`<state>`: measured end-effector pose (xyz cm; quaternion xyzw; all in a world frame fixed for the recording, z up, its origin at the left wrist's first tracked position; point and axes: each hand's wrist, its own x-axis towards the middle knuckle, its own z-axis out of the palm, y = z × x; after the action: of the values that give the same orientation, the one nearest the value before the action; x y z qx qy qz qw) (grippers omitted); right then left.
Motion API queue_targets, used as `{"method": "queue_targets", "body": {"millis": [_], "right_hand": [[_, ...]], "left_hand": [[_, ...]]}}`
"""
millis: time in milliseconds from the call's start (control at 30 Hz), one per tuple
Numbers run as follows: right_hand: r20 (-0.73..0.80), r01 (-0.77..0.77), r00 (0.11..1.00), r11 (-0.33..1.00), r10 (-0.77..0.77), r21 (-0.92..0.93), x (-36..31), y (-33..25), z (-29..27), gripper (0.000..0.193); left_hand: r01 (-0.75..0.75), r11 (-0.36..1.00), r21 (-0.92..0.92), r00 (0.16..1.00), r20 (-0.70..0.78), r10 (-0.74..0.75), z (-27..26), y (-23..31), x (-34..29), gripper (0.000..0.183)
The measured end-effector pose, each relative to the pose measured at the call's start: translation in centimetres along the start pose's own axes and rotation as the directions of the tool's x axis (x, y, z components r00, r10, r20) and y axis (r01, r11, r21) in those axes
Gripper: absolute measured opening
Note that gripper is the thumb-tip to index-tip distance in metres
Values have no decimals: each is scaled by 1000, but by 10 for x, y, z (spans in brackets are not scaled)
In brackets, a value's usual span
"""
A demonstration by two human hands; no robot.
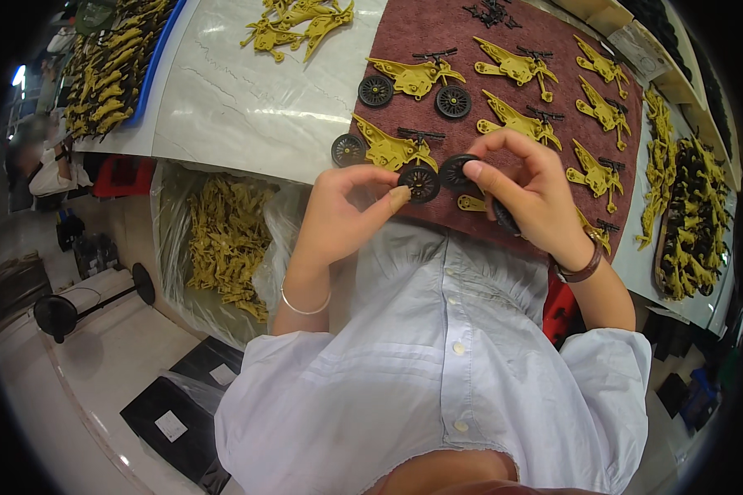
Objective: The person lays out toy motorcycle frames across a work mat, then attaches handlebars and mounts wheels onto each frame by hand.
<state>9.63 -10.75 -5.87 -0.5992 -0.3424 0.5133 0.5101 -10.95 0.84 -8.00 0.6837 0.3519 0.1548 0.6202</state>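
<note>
My left hand (343,210) is closed, its thumb and fingertips pinching the edge of a black spoked toy wheel (419,183). That wheel lies at the fork end of a yellow toy motorcycle body (384,148); I cannot tell whether it is joined to it. The same body has a black wheel (348,150) at its left end. Between thumb and fingers, my right hand (532,186) grips another black wheel (456,171), close beside the first. A further black wheel (504,216) is tucked under that hand's fingers, partly hidden.
A two-wheeled toy motorcycle (413,78) and several wheelless bodies (516,64) with black handlebars lie on the reddish-brown cloth (462,25). Yellow parts (297,25) rest on the white tabletop (248,99). A plastic-lined bin of yellow pieces (227,239) stands below left. Piled parts (693,219) sit at right.
</note>
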Motion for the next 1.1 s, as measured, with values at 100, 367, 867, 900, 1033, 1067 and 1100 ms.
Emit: {"method": "queue_targets", "body": {"millis": [100,367,867,900,1033,1067,1100], "right_hand": [[4,108,994,954,-112,-278,-3,0,-17,14],[110,175,984,832,-138,-527,-5,8,-11,18],[127,351,924,672,-360,-652,-7,26,-15,15],[133,366,919,676,-371,-639,-9,26,-16,14],[74,326,930,716,-360,-617,-20,15,-24,11],[-93,223,954,881,-285,-416,-25,14,-27,14],[-236,128,957,977,-167,-171,-30,13,-33,18]], "left_hand": [[-20,986,164,1000,-16,23,0,-10,0,17],[-18,930,367,992,-109,62,10,-1,0,24],[-295,847,442,955,133,264,49,13,-2,41],[-275,848,453,961,135,239,52,14,-1,48],[-308,803,510,948,92,305,58,14,6,49],[-299,798,523,951,95,294,60,13,7,50],[-290,793,536,954,98,282,61,13,8,51]]}}
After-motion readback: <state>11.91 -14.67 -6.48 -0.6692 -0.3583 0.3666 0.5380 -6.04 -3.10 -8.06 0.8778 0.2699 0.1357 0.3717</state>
